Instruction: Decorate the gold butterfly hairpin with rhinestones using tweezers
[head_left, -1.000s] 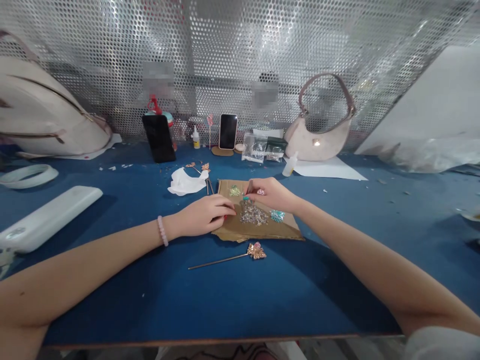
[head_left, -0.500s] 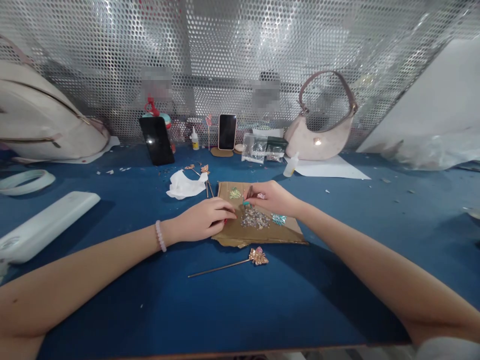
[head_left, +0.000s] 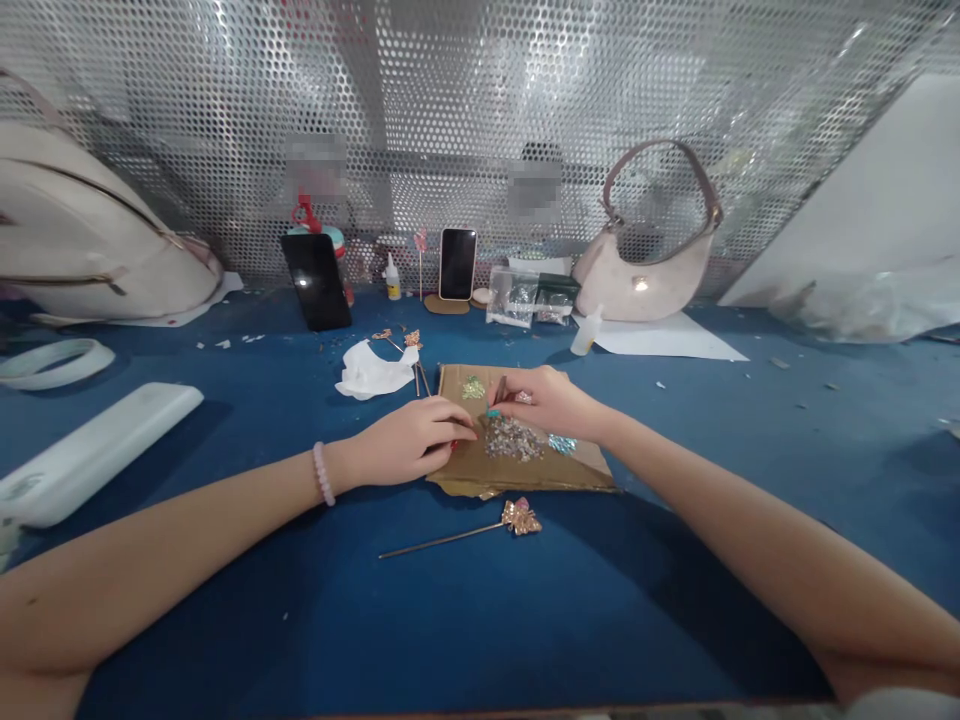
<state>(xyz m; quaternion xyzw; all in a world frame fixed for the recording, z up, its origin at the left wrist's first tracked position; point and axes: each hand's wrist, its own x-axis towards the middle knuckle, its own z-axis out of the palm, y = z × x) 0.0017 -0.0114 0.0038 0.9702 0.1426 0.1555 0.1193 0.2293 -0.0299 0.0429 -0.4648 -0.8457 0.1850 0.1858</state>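
A brown cardboard piece (head_left: 465, 470) lies on the blue table (head_left: 480, 620) with a pile of small silvery beads (head_left: 511, 440) and green and teal sparkly bits on it. My left hand (head_left: 409, 440) rests on the cardboard's left edge, fingers curled and pinched together; what they hold is too small to name. My right hand (head_left: 544, 402) is closed on a thin dark tool (head_left: 499, 390) whose tip points down at the beads. A gold hair stick with a butterfly ornament (head_left: 517, 517) lies in front of the cardboard.
Two phones (head_left: 316, 280) (head_left: 457, 264) stand propped at the back, with a glue bottle (head_left: 391, 276), clear bags (head_left: 511, 296) and a pale handbag (head_left: 645, 275). A white tissue (head_left: 371, 372) and more hair sticks lie left of the cardboard. A white case (head_left: 90, 450) sits far left.
Both hands stay on the cardboard with only slight finger shifts. The view has moved a little, so everything sits slightly lower and to the right.
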